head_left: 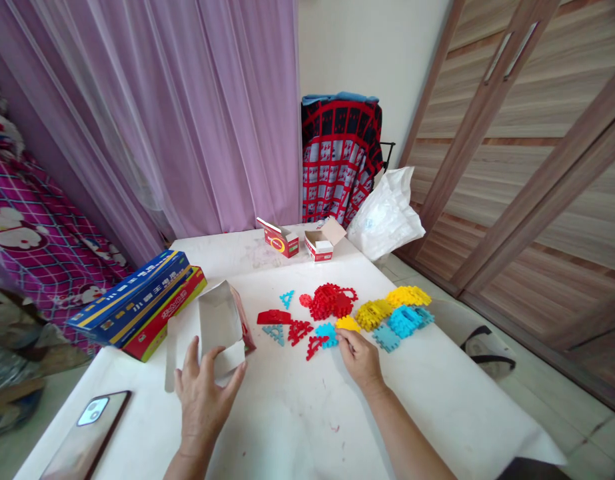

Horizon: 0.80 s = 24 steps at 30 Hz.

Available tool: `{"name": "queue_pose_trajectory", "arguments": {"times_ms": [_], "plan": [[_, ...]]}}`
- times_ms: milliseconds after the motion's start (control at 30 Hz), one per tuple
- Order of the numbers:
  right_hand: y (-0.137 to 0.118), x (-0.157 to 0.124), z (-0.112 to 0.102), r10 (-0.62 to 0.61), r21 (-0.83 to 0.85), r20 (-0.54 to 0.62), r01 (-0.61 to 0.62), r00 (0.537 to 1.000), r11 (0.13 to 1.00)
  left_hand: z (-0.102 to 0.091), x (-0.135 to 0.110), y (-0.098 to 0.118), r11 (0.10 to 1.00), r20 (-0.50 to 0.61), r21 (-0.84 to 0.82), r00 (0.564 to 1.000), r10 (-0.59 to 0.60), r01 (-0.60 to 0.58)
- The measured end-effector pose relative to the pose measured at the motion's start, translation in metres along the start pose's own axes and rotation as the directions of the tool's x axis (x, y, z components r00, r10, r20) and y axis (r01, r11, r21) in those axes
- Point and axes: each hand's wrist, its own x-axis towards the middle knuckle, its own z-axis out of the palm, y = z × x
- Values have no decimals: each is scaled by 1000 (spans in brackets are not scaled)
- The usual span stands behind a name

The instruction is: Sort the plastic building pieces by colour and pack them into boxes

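My left hand [206, 393] has its fingers spread at the near end of an open cardboard box [214, 327], with the thumb and a finger beside its flap. The box lies tilted, its pale inside showing. My right hand [360, 358] is closed in a pinch at the right edge of a blue interlocking plastic block [327, 335]. A yellow block [348, 323] lies just beyond the fingertips. Red triangular pieces [300, 331] and a red arched piece [274, 317] are left of that hand, with light blue triangles [274, 334] among them.
Red pieces [331, 301], yellow blocks [373, 314] and blue blocks [406, 322] lie in piles. Two small open boxes [282, 241] and a white plastic bag [387, 213] stand farther back. Blue and red boxes [137, 300] and a phone [90, 433] lie left.
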Motion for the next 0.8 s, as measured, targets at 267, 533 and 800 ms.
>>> {"name": "queue_pose_trajectory", "arguments": {"times_ms": [267,533,800], "plan": [[0,-2,-3,33,59,4,-33,999,998,-12,-4,21,997,109,67,993,-38,31],[-1,-2,-5,1,74,-6,0,1000,997,-17,9,33,994,196,44,975,-109,103],[-3,-4,-6,63,81,33,-66,997,995,-9,7,26,986,192,42,968,-164,159]]}}
